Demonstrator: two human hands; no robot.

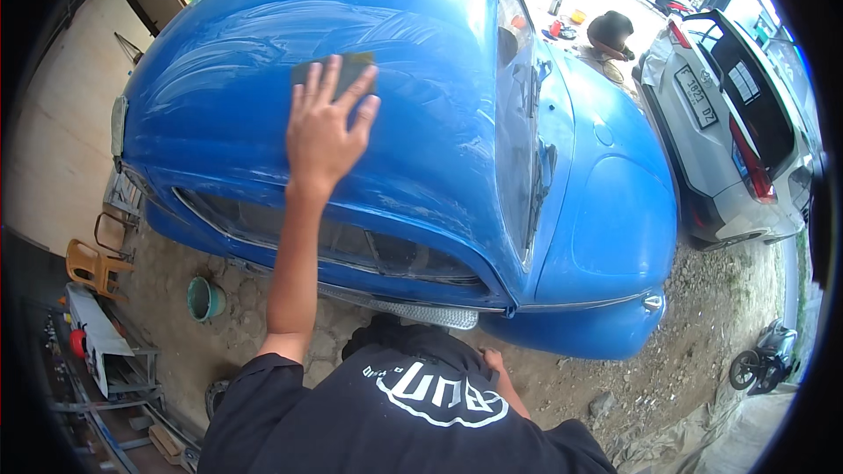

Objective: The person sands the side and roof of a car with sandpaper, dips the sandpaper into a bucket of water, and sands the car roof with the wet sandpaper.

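My left hand (326, 125) lies palm down, fingers spread, on a dark grey-green sheet of what looks like sandpaper (362, 72), holding it flat against the roof of a blue car (421, 125) with a rounded body. Pale, streaky smears mark the roof paint above and to the left of the sheet. Low beside my black shirt, my right hand (490, 359) is near the car's running board (435, 315) and front fender (579, 332); its fingers are small and partly hidden, so what it holds cannot be made out.
A green bucket (205, 299) and an orange plastic chair (95, 268) stand on the ground at left, near metal frames. A silver car (711, 125) is parked at right, close to the blue car's front. Beyond, a person (609, 33) crouches. A motorcycle (764, 359) stands lower right.
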